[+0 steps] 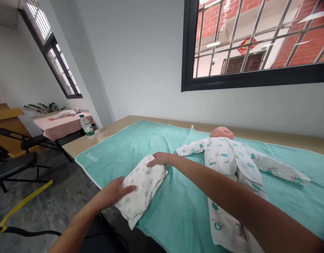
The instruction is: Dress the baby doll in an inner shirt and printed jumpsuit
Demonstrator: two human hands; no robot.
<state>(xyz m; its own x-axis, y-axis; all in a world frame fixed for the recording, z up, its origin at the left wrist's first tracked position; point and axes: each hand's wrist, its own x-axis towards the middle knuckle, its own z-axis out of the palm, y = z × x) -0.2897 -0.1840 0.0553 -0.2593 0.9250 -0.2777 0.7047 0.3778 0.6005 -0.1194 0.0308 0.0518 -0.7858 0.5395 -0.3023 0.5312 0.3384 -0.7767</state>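
Note:
A folded white cloth printed with small animals and leaves lies at the left front of the turquoise blanket, its lower end over the table's edge. My left hand grips its near left side, thumb on top and the other fingers hidden underneath. At the far end my right hand holds the cloth by its upper edge, fingers partly out of sight. Right of it a baby doll lies face up in a white printed baby outfit, sleeves spread wide. My right forearm crosses in front of the outfit's lower part.
The turquoise blanket covers most of the wooden table. A water bottle stands at the table's far left corner. Beyond are black chairs and a second table with a pink cover. A wall and barred window rise behind.

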